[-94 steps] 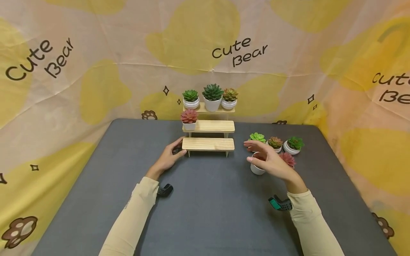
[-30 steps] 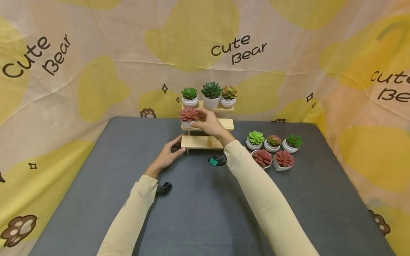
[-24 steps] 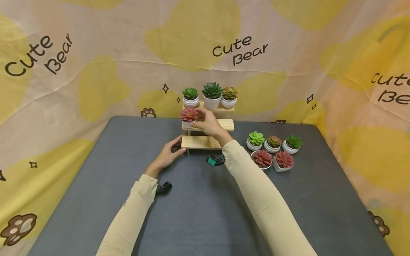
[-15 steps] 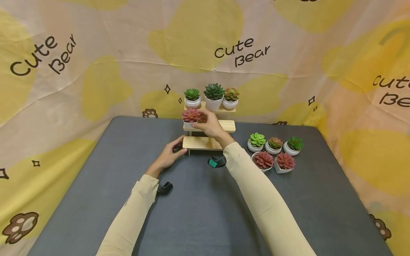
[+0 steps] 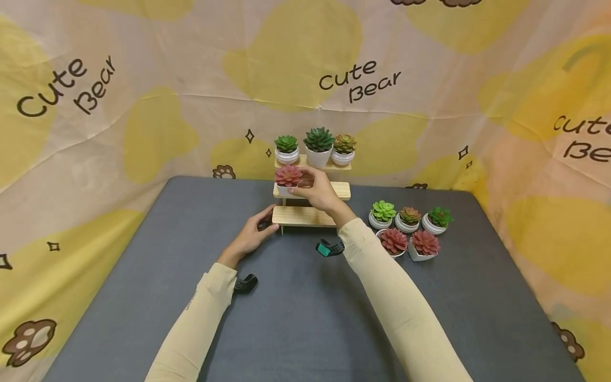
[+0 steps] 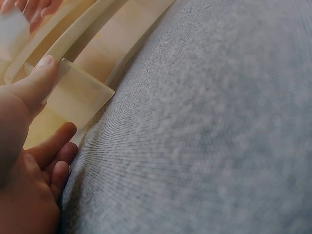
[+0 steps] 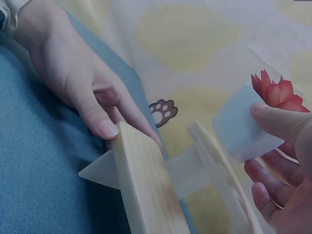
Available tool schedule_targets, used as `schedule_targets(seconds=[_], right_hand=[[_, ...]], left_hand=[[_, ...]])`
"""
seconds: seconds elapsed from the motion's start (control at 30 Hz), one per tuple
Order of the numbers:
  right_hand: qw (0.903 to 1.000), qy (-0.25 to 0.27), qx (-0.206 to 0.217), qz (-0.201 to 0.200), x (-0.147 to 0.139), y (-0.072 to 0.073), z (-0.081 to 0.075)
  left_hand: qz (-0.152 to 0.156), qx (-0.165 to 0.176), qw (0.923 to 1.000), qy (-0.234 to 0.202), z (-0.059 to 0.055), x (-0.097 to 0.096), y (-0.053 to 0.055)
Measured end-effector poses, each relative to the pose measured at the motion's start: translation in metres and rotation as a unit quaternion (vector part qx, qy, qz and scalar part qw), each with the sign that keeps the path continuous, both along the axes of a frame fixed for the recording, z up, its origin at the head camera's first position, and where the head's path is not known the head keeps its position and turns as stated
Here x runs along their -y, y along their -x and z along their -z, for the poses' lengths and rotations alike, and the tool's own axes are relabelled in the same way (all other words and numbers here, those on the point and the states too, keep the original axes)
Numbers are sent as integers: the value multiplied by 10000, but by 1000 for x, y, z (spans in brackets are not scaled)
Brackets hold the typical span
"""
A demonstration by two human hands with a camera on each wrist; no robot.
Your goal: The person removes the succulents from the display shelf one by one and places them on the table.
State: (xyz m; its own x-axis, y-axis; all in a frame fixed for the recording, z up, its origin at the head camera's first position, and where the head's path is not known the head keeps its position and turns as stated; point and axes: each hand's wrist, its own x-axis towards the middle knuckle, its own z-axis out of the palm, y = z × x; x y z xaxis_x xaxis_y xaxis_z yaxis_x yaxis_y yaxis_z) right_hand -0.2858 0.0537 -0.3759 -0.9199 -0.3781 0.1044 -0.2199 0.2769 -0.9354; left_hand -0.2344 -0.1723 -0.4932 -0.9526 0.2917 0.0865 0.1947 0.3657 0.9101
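A three-step wooden plant stand point(image 5: 305, 216) with pale translucent legs stands near the table's back edge. My left hand point(image 5: 249, 233) grips the left end of its lowest step, thumb at the front corner and fingers behind. In the left wrist view that thumb point(image 6: 41, 80) lies on the step's edge, beside a leg point(image 6: 80, 92). With thumb and fingers, my right hand point(image 5: 323, 193) pinches the white square pot point(image 7: 246, 124) of a pink succulent point(image 5: 288, 175) at the middle step's left end. The right wrist view shows a gap between pot and step point(image 7: 217, 156).
Three potted succulents, one a tall dark green plant point(image 5: 319, 140), line the top step. Right of the stand, several more potted succulents, including a light green one point(image 5: 383, 211) and a pink one point(image 5: 425, 242), stand on the grey table point(image 5: 286, 318). A patterned cloth point(image 5: 191, 63) hangs behind.
My right hand has come from over the right-hand pots to the pink succulent on the middle step and gripped its pot. The pot has just shifted slightly right. My left hand has stayed put.
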Motion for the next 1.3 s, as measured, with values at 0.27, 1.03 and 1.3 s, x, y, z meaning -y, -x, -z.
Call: schedule_targets(seconds=[0.27, 1.03, 1.3], right_hand=[[9997, 161, -111, -161, -11, -9, -5], [9988, 116, -349, -321, -35, -39, -9], [9978, 143, -609, -200, -60, -54, -5]], left_hand=[[12, -57, 10000, -1, 2, -1, 2], [31, -112, 9998, -188, -36, -9, -18], [21, -103, 9999, -74, -35, -9, -19]])
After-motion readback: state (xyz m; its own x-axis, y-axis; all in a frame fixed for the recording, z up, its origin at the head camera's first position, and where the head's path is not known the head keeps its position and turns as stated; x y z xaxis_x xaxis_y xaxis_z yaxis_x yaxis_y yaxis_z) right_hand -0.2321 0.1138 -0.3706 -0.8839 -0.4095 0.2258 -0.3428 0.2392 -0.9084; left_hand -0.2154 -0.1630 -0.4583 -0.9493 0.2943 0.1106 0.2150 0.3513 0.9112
